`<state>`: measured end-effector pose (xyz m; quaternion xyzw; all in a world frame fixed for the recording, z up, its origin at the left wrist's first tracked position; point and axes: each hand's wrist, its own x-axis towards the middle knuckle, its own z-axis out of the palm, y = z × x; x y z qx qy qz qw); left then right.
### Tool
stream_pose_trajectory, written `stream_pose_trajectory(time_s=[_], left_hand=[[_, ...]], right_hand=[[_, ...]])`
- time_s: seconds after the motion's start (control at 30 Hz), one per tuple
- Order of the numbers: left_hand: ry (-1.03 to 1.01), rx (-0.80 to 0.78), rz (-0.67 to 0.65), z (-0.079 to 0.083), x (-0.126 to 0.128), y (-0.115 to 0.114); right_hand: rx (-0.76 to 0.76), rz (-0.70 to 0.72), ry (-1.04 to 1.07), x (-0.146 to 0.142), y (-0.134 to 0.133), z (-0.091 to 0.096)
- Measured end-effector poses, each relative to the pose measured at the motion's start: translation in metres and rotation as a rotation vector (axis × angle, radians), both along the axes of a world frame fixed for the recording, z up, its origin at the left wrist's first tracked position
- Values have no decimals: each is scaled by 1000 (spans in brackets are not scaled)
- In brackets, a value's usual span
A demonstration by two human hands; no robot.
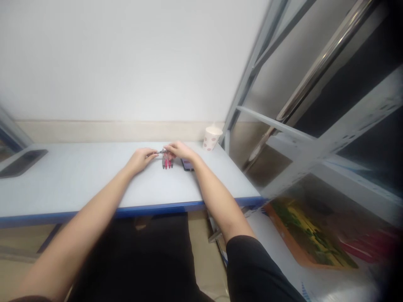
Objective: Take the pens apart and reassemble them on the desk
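Note:
My left hand [140, 160] and my right hand [180, 151] meet above the middle of a pale table [78, 184], pinching a slim dark pen [160, 152] between their fingertips. Just below the pen lie several pink-and-dark markers [166, 162], side by side and close to my right fingers. A dark phone [187, 165] with a bright screen edge sits partly under my right hand. Much of that phone is hidden.
A white paper cup [212, 138] with a dotted pattern stands at the table's back right, against the wall. A dark tablet or phone [22, 163] lies at the far left. Grey metal shelving [277, 121] rises to the right, and a blue strip runs along the table's front edge.

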<state>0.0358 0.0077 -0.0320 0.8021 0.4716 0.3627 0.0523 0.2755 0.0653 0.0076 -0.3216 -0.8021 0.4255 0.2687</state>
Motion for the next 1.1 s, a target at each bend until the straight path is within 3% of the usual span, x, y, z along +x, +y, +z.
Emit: stream_pose_trajectory(time_s=[0.13, 0.27, 0.4, 0.6, 0.73, 0.83, 1.0, 1.1], left_hand=[[-14, 6, -5, -1, -1, 1], [-13, 16, -17, -3, -1, 2], [-33, 6, 7, -4, -3, 2], [2, -11, -11, -2, -1, 0], [34, 25, 7, -1, 0, 0], [82, 56, 7, 0, 1, -1], [135, 99, 22, 4, 7, -4], [47, 185, 65, 8, 11, -5]], right_hand=[[-55, 62, 66, 1, -1, 0], [-36, -26, -24, 2, -1, 1], [-76, 105, 104, 2, -2, 2], [66, -38, -65, -1, -1, 0], [33, 69, 2, 1, -3, 4], [63, 105, -60, 5, -6, 9], [65, 104, -127, 7, -10, 15], [75, 75, -74, 10, -9, 17]])
